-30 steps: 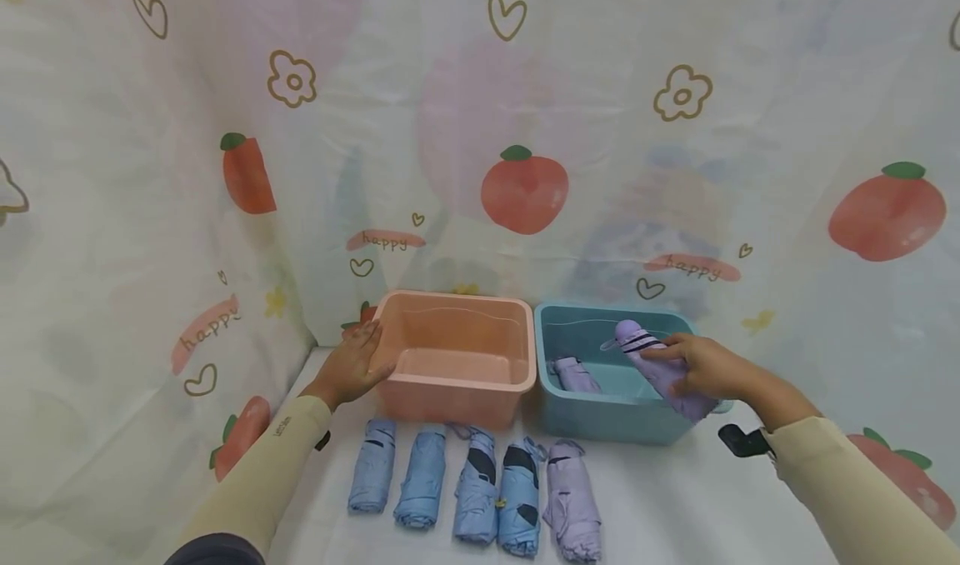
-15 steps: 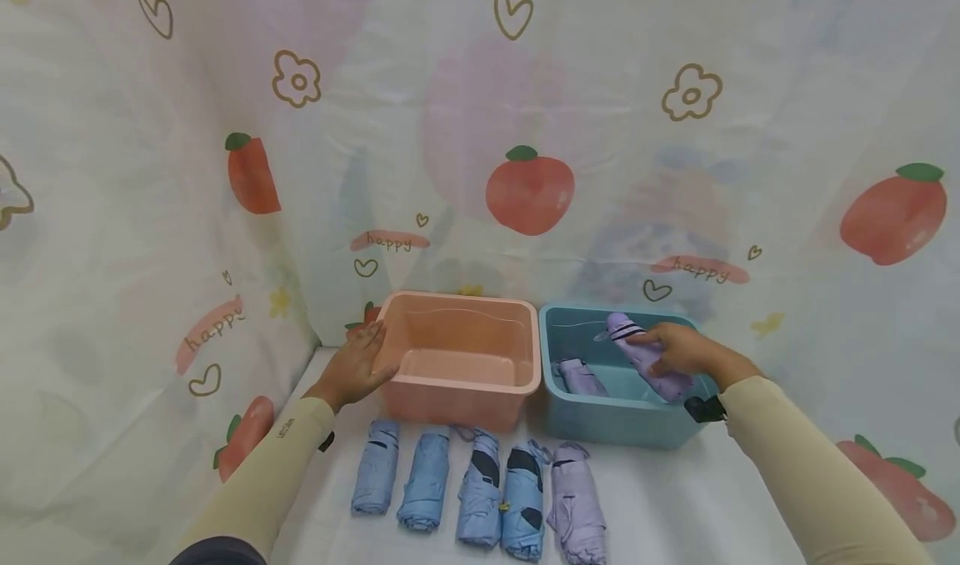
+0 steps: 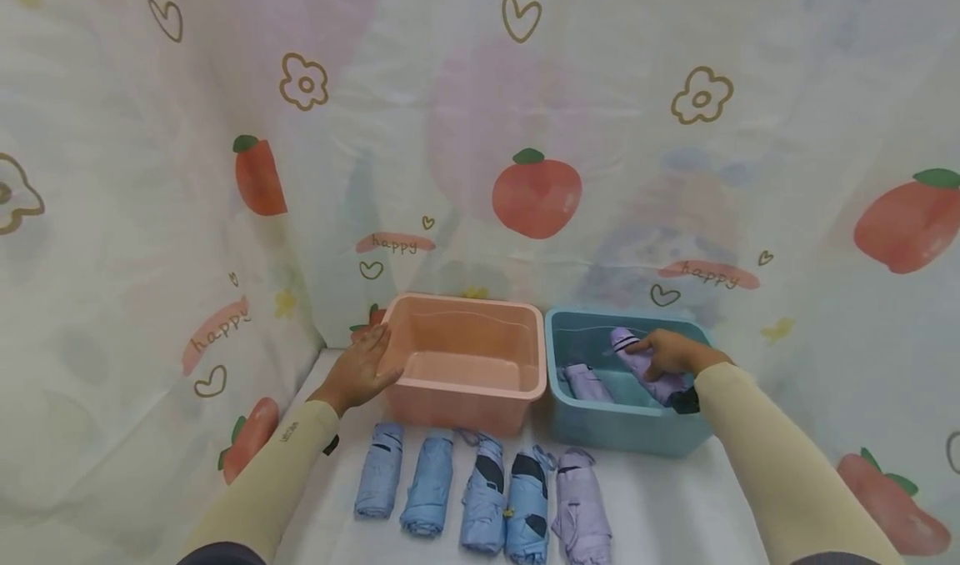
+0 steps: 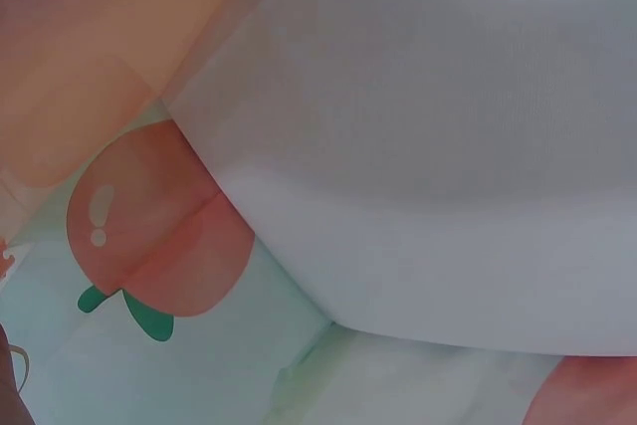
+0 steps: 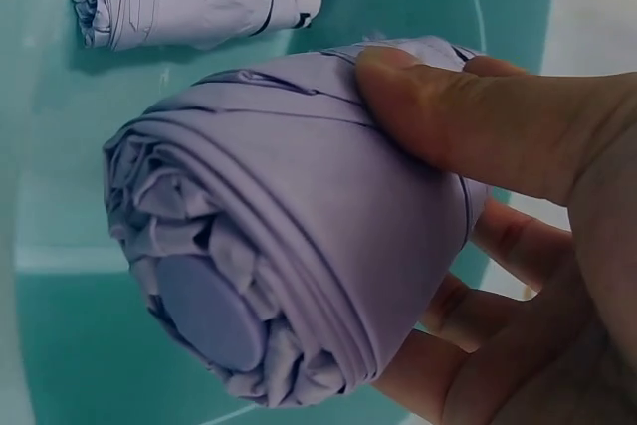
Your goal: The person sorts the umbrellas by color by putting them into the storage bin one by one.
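My right hand (image 3: pixel 670 353) grips a folded lilac umbrella (image 5: pixel 289 196) inside the teal bin (image 3: pixel 630 427), thumb on one side and fingers curled round the other. Another lilac umbrella (image 3: pixel 587 383) lies in the same bin, to the left of the held one. With fingers straight, my left hand (image 3: pixel 360 369) touches the left side of the orange bin (image 3: pixel 457 398). In the left wrist view only a sliver of that hand shows at the lower left edge, beside the orange bin's wall (image 4: pixel 100 27).
In front of the bins a row of folded umbrellas lies on the white table: several blue ones, such as the leftmost blue umbrella (image 3: pixel 378 471), and a lilac umbrella (image 3: pixel 582 507) at the right end. A printed curtain (image 3: pixel 465 132) hangs close behind the bins.
My right hand has moved left and down with the lilac umbrella, from over the teal bin's right rim to inside it. The left hand stays at the orange bin.
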A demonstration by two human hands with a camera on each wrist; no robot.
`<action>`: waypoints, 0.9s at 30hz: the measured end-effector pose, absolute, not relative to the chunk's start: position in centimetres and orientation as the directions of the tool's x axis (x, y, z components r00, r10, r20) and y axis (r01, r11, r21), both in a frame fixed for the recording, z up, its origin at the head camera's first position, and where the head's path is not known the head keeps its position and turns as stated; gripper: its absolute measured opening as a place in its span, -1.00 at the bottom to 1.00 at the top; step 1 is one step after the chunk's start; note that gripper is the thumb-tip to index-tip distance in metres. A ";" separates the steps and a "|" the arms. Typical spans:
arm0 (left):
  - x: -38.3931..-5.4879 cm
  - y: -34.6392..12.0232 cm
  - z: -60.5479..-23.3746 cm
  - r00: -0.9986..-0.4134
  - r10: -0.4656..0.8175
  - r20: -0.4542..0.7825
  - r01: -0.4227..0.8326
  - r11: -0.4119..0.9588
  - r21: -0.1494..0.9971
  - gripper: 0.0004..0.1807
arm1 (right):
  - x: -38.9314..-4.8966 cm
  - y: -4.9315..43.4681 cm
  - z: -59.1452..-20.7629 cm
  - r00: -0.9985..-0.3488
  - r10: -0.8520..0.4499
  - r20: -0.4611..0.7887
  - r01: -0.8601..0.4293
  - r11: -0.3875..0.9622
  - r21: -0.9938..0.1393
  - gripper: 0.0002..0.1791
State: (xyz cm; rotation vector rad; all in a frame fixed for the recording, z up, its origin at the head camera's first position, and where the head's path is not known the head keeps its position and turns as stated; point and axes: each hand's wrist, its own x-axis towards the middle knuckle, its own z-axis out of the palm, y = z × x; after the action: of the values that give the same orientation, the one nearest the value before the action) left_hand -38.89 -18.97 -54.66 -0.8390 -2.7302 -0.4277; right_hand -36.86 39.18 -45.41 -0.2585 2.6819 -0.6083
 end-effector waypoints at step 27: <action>-39.4 -19.3 -54.9 -0.791 0.509 0.339 0.588 0.786 0.190 -0.09 | -39.4 37.4 -50.4 -0.860 -0.227 -0.457 -0.103 0.954 -0.281 -0.39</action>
State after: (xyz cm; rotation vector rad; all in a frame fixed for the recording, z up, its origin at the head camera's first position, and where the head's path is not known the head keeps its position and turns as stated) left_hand -39.44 -19.29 -54.94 -0.8492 -2.7087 -0.4181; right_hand -39.36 37.40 -50.38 -0.2351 2.6039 -0.3387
